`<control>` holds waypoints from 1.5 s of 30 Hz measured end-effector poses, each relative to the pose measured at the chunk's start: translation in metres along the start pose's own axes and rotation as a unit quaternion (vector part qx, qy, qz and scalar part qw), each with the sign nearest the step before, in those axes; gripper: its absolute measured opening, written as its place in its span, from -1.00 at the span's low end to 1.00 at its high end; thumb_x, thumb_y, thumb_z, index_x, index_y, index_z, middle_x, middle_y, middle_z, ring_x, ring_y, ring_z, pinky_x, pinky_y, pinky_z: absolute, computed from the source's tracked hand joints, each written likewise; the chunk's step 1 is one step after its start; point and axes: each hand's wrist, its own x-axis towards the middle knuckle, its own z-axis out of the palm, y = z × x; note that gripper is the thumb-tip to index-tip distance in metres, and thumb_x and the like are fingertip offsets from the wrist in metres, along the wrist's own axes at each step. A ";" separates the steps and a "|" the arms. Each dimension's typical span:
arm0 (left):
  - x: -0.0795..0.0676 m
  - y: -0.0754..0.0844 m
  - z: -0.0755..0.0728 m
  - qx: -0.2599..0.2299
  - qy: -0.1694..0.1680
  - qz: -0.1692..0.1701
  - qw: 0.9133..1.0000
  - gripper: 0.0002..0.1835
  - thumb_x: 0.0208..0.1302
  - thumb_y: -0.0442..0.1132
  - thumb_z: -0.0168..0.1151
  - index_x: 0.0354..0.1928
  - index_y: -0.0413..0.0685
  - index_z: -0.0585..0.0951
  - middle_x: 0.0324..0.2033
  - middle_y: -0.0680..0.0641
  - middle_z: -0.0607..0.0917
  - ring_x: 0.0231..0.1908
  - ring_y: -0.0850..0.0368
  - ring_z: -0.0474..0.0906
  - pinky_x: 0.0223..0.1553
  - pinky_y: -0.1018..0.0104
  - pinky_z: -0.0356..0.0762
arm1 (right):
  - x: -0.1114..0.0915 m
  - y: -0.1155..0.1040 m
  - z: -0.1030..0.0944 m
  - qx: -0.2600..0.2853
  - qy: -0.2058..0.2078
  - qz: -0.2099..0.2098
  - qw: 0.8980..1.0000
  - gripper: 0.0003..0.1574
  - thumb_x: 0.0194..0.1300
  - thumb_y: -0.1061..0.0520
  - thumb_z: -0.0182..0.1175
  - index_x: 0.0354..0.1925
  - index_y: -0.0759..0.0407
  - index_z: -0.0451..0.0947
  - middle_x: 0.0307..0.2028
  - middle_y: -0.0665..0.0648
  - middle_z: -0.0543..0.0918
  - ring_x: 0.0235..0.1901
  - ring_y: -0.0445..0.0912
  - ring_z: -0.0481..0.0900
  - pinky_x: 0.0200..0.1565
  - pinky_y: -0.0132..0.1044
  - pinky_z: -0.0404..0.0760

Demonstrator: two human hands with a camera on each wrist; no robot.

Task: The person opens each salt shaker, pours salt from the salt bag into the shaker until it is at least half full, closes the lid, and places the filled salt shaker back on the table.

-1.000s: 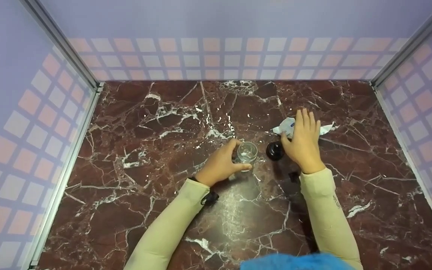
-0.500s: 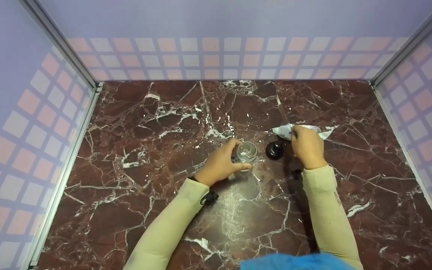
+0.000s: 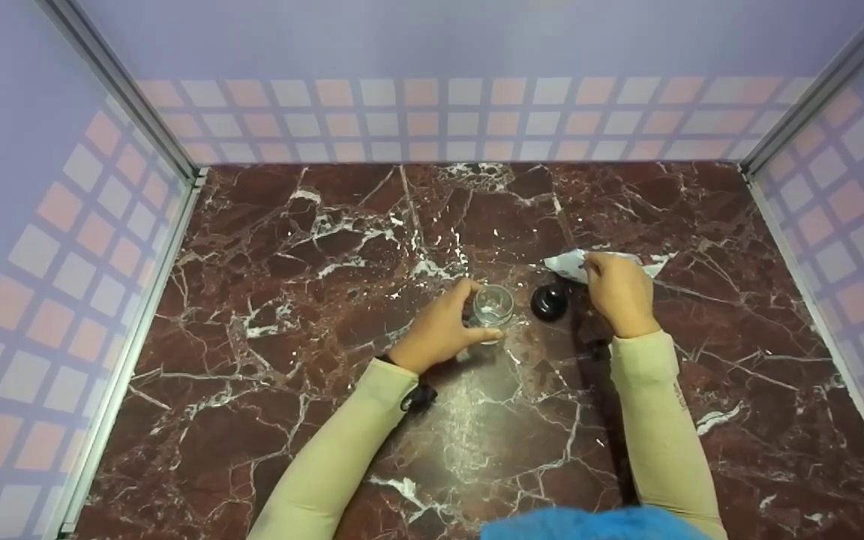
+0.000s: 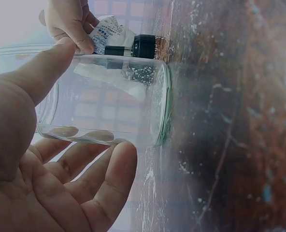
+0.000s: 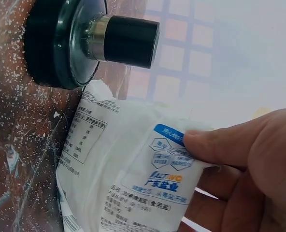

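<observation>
My left hand [image 3: 439,328] grips a clear glass jar [image 3: 493,305] standing on the table, thumb on one side and fingers round the other. In the left wrist view, the wall of the jar [image 4: 99,104] shows through between thumb and fingers. Beside the jar sits a black lid [image 3: 550,301] with a tall knob [image 5: 129,41] and a metal band. My right hand [image 3: 621,294] pinches a white salt packet [image 3: 567,264] with blue print, just behind the lid. Wrinkled and partly flattened, the packet [image 5: 133,159] hangs between thumb and fingers in the right wrist view.
White grains [image 5: 15,63] are scattered over the dark red marbled table [image 3: 372,450], mostly behind the jar. Walls with pink and white squares [image 3: 466,120] enclose the back and both sides.
My right hand lay flat across the packet one second ago; its fingers have since curled and taken hold of it. The left hand and the jar have stayed put.
</observation>
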 end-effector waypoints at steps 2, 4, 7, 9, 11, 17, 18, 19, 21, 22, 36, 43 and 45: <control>0.000 0.000 0.000 0.002 0.000 0.000 1.000 -0.16 0.05 0.31 0.51 0.28 0.15 0.40 -0.16 0.15 0.61 -0.25 0.17 0.60 -0.13 0.20 0.62 | 0.001 0.001 0.001 0.005 0.010 -0.002 1.000 -0.83 0.39 0.24 0.20 -0.23 0.23 0.74 -0.29 0.36 0.77 -0.28 0.38 0.71 -0.33 0.37 0.56; 0.000 0.000 -0.001 0.004 0.000 0.000 1.000 -0.17 0.04 0.33 0.50 0.28 0.18 0.40 -0.15 0.15 0.60 -0.25 0.16 0.60 -0.13 0.20 0.62 | 0.002 0.003 0.002 0.010 0.023 -0.005 1.000 -0.84 0.40 0.23 0.23 -0.22 0.23 0.75 -0.30 0.35 0.77 -0.31 0.37 0.71 -0.33 0.36 0.57; -0.001 0.000 -0.001 0.005 -0.002 0.000 1.000 -0.17 0.04 0.34 0.50 0.27 0.20 0.39 -0.15 0.14 0.60 -0.24 0.17 0.59 -0.12 0.21 0.62 | 0.003 0.006 0.004 0.016 0.037 -0.012 0.999 -0.84 0.41 0.23 0.25 -0.19 0.26 0.76 -0.30 0.35 0.78 -0.34 0.36 0.72 -0.34 0.36 0.57; -0.001 0.001 -0.001 0.005 -0.003 0.000 1.000 -0.19 0.05 0.33 0.50 0.26 0.20 0.40 -0.14 0.14 0.60 -0.23 0.17 0.59 -0.11 0.21 0.61 | 0.004 0.008 0.004 0.019 0.045 -0.015 0.999 -0.84 0.40 0.23 0.26 -0.17 0.27 0.76 -0.29 0.35 0.78 -0.34 0.36 0.72 -0.34 0.36 0.57; -0.001 0.001 -0.001 0.004 -0.003 0.000 1.000 -0.21 0.06 0.30 0.52 0.25 0.20 0.40 -0.13 0.14 0.60 -0.21 0.17 0.59 -0.09 0.20 0.61 | 0.004 0.010 0.005 0.021 0.055 -0.020 0.998 -0.82 0.41 0.23 0.26 -0.14 0.28 0.76 -0.30 0.35 0.78 -0.36 0.37 0.71 -0.35 0.35 0.56; -0.001 0.001 -0.001 0.000 0.002 0.004 1.000 -0.20 0.08 0.23 0.55 0.28 0.17 0.40 -0.16 0.13 0.61 -0.25 0.14 0.60 -0.12 0.17 0.62 | 0.008 0.013 0.002 0.042 0.109 -0.043 0.992 -0.84 0.40 0.27 0.28 -0.19 0.34 0.77 -0.49 0.33 0.74 -0.51 0.29 0.65 -0.17 0.24 0.60; -0.001 0.001 -0.001 0.003 0.003 0.004 1.000 -0.19 0.07 0.25 0.54 0.29 0.16 0.40 -0.16 0.13 0.61 -0.25 0.15 0.60 -0.12 0.17 0.62 | 0.009 0.013 0.001 0.049 0.117 -0.047 0.991 -0.85 0.38 0.29 0.28 -0.21 0.36 0.76 -0.51 0.32 0.73 -0.51 0.28 0.65 -0.07 0.23 0.59; -0.001 0.001 -0.001 0.002 0.003 0.004 1.000 -0.18 0.07 0.24 0.54 0.30 0.14 0.41 -0.16 0.13 0.61 -0.25 0.15 0.60 -0.12 0.17 0.62 | 0.010 0.013 0.000 0.054 0.125 -0.050 0.989 -0.86 0.38 0.30 0.28 -0.22 0.37 0.76 -0.51 0.32 0.73 -0.50 0.28 0.66 0.03 0.23 0.57; -0.001 0.001 0.000 0.000 0.003 0.005 1.000 -0.18 0.07 0.24 0.55 0.30 0.12 0.41 -0.16 0.13 0.62 -0.24 0.16 0.60 -0.13 0.18 0.62 | 0.011 0.014 -0.002 0.064 0.139 -0.057 0.987 -0.87 0.36 0.33 0.29 -0.25 0.39 0.75 -0.51 0.32 0.73 -0.46 0.27 0.70 0.21 0.24 0.50; -0.001 0.001 0.000 -0.002 0.003 0.006 1.000 -0.18 0.07 0.24 0.55 0.29 0.10 0.42 -0.16 0.12 0.62 -0.24 0.16 0.61 -0.12 0.18 0.63 | 0.011 0.014 -0.003 0.067 0.146 -0.059 0.985 -0.87 0.36 0.33 0.29 -0.25 0.39 0.75 -0.49 0.32 0.74 -0.44 0.27 0.71 0.24 0.24 0.48; -0.006 0.003 -0.016 0.032 -0.047 -0.001 0.998 -0.17 0.04 0.20 0.59 0.28 0.17 0.39 -0.01 -0.06 0.71 -0.11 0.02 0.66 -0.02 0.00 0.63 | -0.002 -0.013 -0.029 0.123 0.255 -0.090 0.955 -0.84 0.43 0.23 0.30 -0.17 0.33 0.76 -0.45 0.27 0.72 -0.54 0.05 0.48 -0.40 -0.02 0.47; -0.007 0.006 -0.021 0.052 -0.070 0.017 0.996 0.03 0.01 0.32 0.54 0.46 0.14 0.30 0.20 -0.12 0.63 0.10 -0.04 0.62 0.13 -0.06 0.60 | -0.012 -0.034 -0.046 0.139 0.274 -0.129 0.943 -0.83 0.45 0.23 0.28 -0.23 0.32 0.75 -0.40 0.25 0.74 -0.50 0.12 0.57 -0.37 -0.03 0.51; -0.009 0.007 -0.026 0.054 -0.072 0.017 0.996 0.20 -0.08 0.48 0.49 0.56 0.18 0.20 0.36 -0.12 0.52 0.26 -0.06 0.53 0.26 -0.10 0.51 | -0.015 -0.039 -0.050 0.141 0.273 -0.141 0.941 -0.82 0.46 0.22 0.27 -0.23 0.31 0.75 -0.40 0.25 0.75 -0.48 0.14 0.61 -0.36 -0.02 0.53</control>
